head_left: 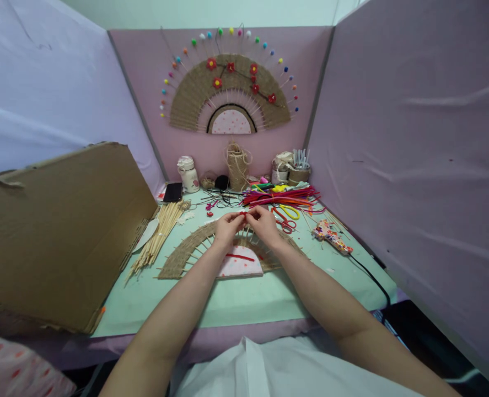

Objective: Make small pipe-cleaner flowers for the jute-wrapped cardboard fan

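Note:
Both hands meet over the far middle of a twine-wrapped fan [176, 263] lying on the table. A small red fuzzy piece [243, 214], maybe bent pipe cleaner, is pinched between the fingertips of my left hand [229, 226] and my right hand [262, 225]. Its exact shape is mostly hidden by the fingers. The fan has thin sticks showing between its twine bands and a white half-round centre with red dots [238, 268]. Across that centre lies a short red strip [240, 256]. Red-handled scissors [286, 225] rest right of my right hand.
Left are bamboo sticks [159, 237] and a big cardboard sheet [66, 231]. Behind my hands lie red pipe cleaners [283, 197] and a twine spool [238, 168]. A corded glue gun [331, 237] is at right. Another fan [188, 105] with red flowers hangs on the back panel.

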The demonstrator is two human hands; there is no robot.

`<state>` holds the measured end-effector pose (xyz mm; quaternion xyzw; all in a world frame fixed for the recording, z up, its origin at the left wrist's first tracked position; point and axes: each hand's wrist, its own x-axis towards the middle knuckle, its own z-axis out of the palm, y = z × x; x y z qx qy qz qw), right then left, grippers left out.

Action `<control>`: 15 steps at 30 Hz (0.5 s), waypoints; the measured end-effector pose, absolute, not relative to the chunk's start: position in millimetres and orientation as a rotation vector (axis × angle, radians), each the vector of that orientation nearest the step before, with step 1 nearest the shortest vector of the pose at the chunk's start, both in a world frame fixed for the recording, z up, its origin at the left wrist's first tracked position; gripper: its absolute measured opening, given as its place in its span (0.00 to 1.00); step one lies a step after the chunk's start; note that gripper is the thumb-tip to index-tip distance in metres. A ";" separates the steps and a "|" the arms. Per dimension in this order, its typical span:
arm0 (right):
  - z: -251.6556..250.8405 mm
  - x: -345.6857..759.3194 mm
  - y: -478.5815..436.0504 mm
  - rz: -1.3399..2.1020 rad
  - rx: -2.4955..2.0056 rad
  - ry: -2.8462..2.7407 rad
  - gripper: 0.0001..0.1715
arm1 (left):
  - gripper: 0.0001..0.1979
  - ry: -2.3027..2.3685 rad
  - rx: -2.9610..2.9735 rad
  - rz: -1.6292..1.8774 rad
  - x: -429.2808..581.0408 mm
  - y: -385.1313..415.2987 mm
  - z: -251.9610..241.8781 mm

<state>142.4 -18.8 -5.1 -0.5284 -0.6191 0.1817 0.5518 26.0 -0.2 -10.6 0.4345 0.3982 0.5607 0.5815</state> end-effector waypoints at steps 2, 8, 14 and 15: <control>-6.4 141.8 -18.1 0.449 -1.255 -1.482 0.08 | 0.11 0.931 1.014 1.347 26.9 -0.7 -11.5; -8.1 141.5 -17.9 0.389 -1.278 -1.592 0.07 | 0.08 1.036 1.225 1.410 22.6 5.9 -20.3; -4.1 144.2 -19.5 0.200 -1.382 -1.702 0.10 | 0.05 1.179 1.637 1.429 18.5 0.3 -18.2; -4.0 144.5 -19.4 0.184 -1.400 -1.712 0.10 | 0.05 1.189 1.706 1.426 18.1 -2.0 -16.7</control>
